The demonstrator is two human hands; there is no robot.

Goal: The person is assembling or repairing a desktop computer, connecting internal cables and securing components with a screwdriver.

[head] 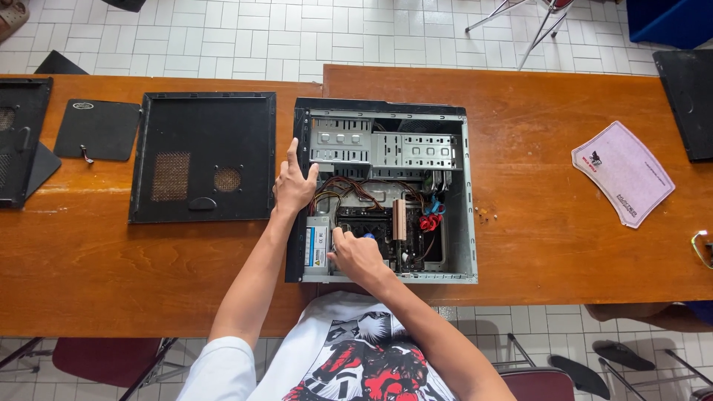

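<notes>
Table of orange-brown wood, head view looking straight down. Far left: black panel at the table's left edge, then a black mouse pad, then the detached black side panel with two mesh vents, lying flat just left of the case. Centre: open computer case on its side, interior up; drive cage at the far end, bundled coloured wires in the middle, power supply at the near left corner. Left hand lies on the case's left wall, fingers spread, palm down, bracing rather than gripping. Right hand is inside the case just right of the power supply, fingers curled around a tool with a blue handle; only the handle's tip shows, so the tool's kind cannot be told. Right of the case: small loose bits on the wood, then a pale mouse pad, well apart. Far right edge: another black panel.
</notes>
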